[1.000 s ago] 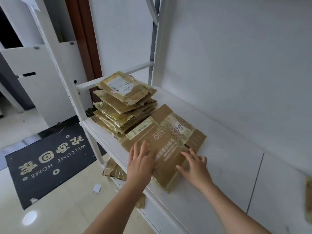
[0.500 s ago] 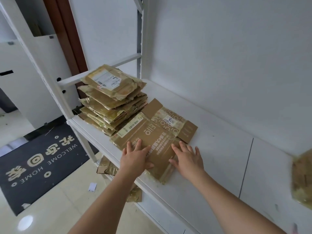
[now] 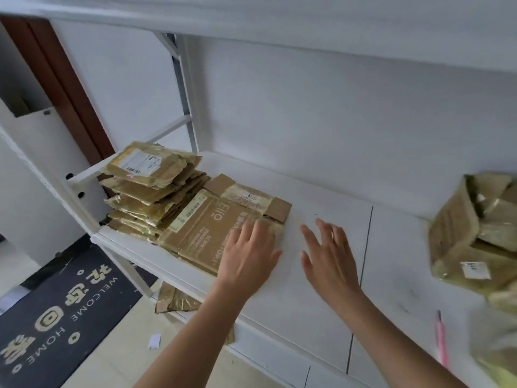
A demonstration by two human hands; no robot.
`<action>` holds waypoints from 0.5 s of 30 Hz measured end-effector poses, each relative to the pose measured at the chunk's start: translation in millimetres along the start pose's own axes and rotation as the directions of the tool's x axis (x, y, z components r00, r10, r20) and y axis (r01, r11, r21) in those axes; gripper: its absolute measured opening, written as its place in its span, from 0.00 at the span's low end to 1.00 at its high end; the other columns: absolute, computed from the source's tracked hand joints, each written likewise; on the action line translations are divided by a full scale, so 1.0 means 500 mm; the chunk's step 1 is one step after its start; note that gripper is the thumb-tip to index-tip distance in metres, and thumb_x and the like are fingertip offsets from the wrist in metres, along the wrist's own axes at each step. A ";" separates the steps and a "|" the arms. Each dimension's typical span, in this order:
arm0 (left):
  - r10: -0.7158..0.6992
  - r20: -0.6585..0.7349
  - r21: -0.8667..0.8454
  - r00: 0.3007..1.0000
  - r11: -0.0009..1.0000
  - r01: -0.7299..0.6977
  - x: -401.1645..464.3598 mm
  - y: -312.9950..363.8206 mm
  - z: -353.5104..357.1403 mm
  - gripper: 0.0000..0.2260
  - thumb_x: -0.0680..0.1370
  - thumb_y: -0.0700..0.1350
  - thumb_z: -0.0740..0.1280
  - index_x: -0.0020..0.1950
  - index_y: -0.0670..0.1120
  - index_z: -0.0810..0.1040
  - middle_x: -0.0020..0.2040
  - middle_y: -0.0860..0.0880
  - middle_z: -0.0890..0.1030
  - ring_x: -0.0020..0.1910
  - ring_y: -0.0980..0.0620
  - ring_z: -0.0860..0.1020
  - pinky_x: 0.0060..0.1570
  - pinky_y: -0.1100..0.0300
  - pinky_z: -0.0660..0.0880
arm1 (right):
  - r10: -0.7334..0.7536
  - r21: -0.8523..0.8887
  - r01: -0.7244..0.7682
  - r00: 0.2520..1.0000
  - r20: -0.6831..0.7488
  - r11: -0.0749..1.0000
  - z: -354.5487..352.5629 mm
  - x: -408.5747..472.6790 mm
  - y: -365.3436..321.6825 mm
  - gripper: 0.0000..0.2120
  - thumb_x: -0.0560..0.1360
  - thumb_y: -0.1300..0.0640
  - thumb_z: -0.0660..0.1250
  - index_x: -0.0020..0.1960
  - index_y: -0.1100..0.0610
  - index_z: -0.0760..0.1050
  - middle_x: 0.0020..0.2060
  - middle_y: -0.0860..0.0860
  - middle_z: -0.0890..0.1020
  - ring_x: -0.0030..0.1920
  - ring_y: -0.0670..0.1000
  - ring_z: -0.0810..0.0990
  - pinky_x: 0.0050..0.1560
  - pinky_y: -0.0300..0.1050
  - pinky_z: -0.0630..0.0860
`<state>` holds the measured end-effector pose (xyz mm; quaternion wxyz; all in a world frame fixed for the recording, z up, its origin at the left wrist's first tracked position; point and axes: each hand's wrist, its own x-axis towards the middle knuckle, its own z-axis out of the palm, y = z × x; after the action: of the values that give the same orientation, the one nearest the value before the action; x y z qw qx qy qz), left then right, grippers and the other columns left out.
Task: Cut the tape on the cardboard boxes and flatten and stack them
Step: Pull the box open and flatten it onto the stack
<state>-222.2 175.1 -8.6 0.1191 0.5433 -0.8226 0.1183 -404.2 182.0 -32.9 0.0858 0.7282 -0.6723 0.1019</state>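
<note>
On the white shelf [image 3: 321, 303] a flattened box [image 3: 212, 228] lies just beside a stack of flattened boxes [image 3: 151, 191]. Her left hand [image 3: 249, 259] rests flat on its near corner, fingers straight; the right hand [image 3: 327, 259] hovers open over bare shelf. An unflattened box [image 3: 458, 236] sits well apart, rightward.

Shelf [image 3: 321, 275]: bare white stretch between the flattened box [image 3: 212, 228] at left and the unflattened taped box [image 3: 472, 233] at right; both hands sit over this gap. Left end blocked by the stack of flattened boxes [image 3: 151, 189], hard against the upright post [image 3: 56, 189]. Upper shelf [image 3: 279, 21] caps the space overhead. Back wall [image 3: 335, 121] closes the rear. Pink pen [image 3: 441, 340] lies near the front edge at right.
</note>
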 end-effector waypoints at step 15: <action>0.517 0.000 -0.096 0.856 0.852 -0.515 0.035 0.508 -0.027 0.17 0.75 0.57 0.69 0.56 0.47 0.81 0.56 0.46 0.80 0.51 0.46 0.80 0.52 0.53 0.78 | 0.550 -0.137 -0.554 0.832 -0.072 0.821 -0.147 -0.400 0.400 0.23 0.70 0.56 0.75 0.63 0.61 0.78 0.62 0.64 0.76 0.63 0.65 0.73 0.66 0.63 0.69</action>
<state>-462.0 261.1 -6.4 0.0975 0.2981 -0.9442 0.1009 -621.1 377.1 -17.2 0.1176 0.4925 -0.8585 0.0814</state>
